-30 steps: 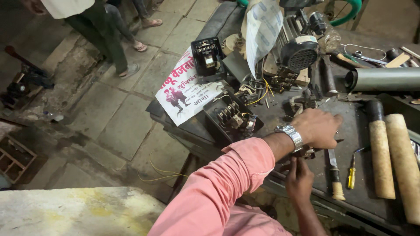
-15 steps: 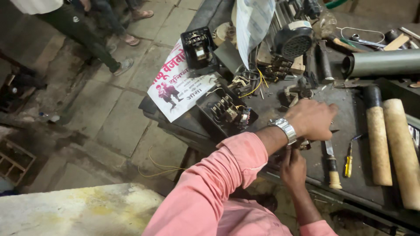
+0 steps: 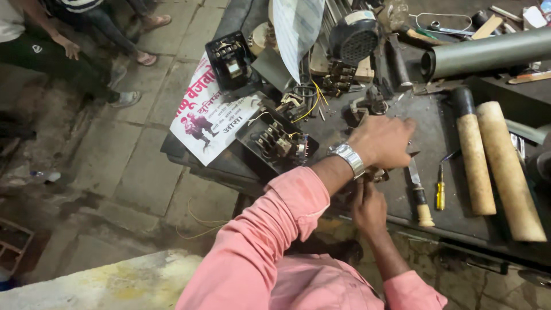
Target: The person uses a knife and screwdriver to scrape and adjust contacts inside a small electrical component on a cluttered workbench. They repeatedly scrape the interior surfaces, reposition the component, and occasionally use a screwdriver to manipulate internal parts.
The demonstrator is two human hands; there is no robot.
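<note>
Work surface (image 3: 459,138): dark metal, scuffed, seen from above; its near-left corner overhangs the floor.
Floor (image 3: 109,161): grey stone paving slabs with dirty joints, left of the surface; darker, grimy ground further left.
Ledge (image 3: 115,284): pale concrete slab, stained yellow, below the surface's near-left corner.
Crate (image 3: 14,247): slatted edge, far left of the ledge.
Light: dim, artificial, brightest over the surface.

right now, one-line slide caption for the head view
Left hand and right hand meet over a small part on a cluttered workbench, beside a knife and yellow screwdriver.
</note>
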